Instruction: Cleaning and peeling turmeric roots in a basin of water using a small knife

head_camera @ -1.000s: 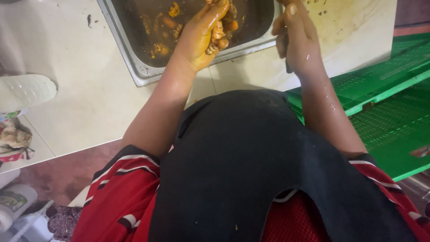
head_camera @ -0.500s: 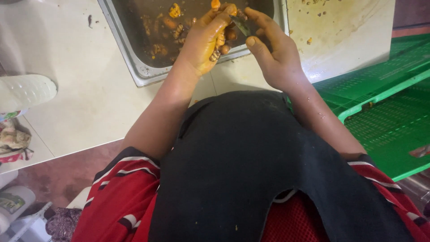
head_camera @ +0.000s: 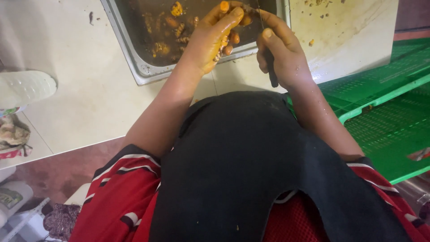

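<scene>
- Left hand (head_camera: 210,38), stained yellow, clasping orange peeled turmeric root (head_camera: 224,6) over rectangular steel tray (head_camera: 134,58) of murky brown water.
- Right hand (head_camera: 284,56) gripping black-handled knife (head_camera: 270,67), blade against root.

A metal tray (head_camera: 134,58) sits on the floor (head_camera: 80,103) ahead of the person, root pieces (head_camera: 177,31) lying in it. Both hands meet over its near edge (left hand (head_camera: 212,38) beside right hand (head_camera: 282,56)). Plastic crates (head_camera: 380,103) lie to the right, a bottle (head_camera: 22,87) far left.

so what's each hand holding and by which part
The left hand grips a small orange root between its fingertips, over the metal tray. The right hand holds a knife by its dark handle.
</scene>
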